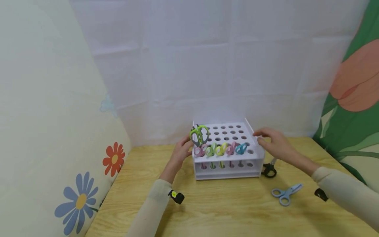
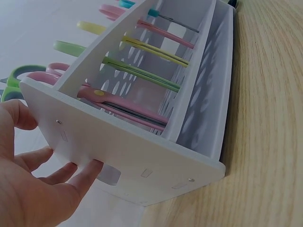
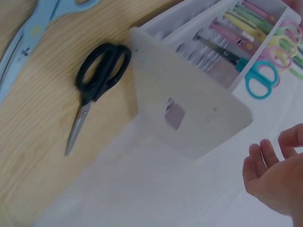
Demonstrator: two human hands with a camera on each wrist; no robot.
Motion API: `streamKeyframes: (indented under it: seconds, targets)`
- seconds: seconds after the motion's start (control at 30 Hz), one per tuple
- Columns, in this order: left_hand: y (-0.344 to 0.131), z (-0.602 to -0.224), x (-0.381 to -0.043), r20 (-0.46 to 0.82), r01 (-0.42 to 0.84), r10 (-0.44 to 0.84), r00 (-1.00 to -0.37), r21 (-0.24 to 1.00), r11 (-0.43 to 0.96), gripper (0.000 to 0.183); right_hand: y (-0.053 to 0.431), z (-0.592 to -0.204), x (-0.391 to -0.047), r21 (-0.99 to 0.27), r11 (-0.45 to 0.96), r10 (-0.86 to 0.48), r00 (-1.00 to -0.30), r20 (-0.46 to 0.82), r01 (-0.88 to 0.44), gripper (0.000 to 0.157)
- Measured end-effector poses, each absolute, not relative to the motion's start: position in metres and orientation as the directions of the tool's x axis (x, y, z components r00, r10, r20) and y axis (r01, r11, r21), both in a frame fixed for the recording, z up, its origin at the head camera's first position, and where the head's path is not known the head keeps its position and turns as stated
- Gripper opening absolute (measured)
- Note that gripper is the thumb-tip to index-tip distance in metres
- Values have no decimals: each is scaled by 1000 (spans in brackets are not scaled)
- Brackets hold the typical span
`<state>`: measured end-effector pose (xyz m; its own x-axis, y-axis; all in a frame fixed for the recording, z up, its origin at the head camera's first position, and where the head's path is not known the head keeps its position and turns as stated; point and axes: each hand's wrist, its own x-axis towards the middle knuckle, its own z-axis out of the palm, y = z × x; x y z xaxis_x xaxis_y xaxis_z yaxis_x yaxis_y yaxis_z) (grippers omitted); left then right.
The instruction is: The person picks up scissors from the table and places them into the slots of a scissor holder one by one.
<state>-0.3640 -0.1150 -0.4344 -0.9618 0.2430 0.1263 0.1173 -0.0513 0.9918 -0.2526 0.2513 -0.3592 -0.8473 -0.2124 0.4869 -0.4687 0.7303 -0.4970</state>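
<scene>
A white rack (image 1: pixel 228 168) with rows of round holes stands on the table. Along its front row, small scissors hang handles up: pink scissors (image 1: pixel 199 151), green scissors (image 1: pixel 211 150), yellow scissors (image 1: pixel 220 150), another pink pair and teal scissors (image 1: pixel 241 149). Larger green-and-grey scissors (image 1: pixel 199 134) rise at its left side. My left hand (image 2: pixel 42 175) has its fingertips against the rack's left side panel (image 2: pixel 128 146), fingers slightly bent. Beside the right side panel (image 3: pixel 189 104), my right hand (image 3: pixel 277 175) holds nothing, its fingers loosely curved and apart from the panel in the right wrist view.
Black-handled scissors (image 1: pixel 269 170) lie on the wooden table (image 1: pixel 225 210) close to the rack's right side. Nearer the front right are light blue scissors (image 1: pixel 286 194). A white cloth (image 1: pixel 213 65) hangs behind; flowered cloths (image 1: pixel 355 82) flank the table.
</scene>
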Motion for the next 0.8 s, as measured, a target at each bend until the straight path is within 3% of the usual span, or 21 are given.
streamKeyframes:
  seconds: [0.17, 0.37, 0.6, 0.8]
  targets:
    - [-115, -435, -362, 129, 116, 253, -959, 991, -65, 55, 275, -366, -255, -483, 743, -142, -815, 562, -463, 24]
    - [-115, -432, -363, 128, 116, 245, -961, 991, -63, 50, 301, -389, -267, -429, 762, -179, -794, 581, -485, 20]
    - [-116, -433, -365, 146, 130, 257, -955, 988, -79, 52, 317, -417, -276, -437, 757, -337, -863, 375, -486, 24]
    - [-116, -435, -365, 132, 118, 252, -959, 990, -72, 55, 320, -432, -280, -426, 723, -507, -837, 207, -544, 27]
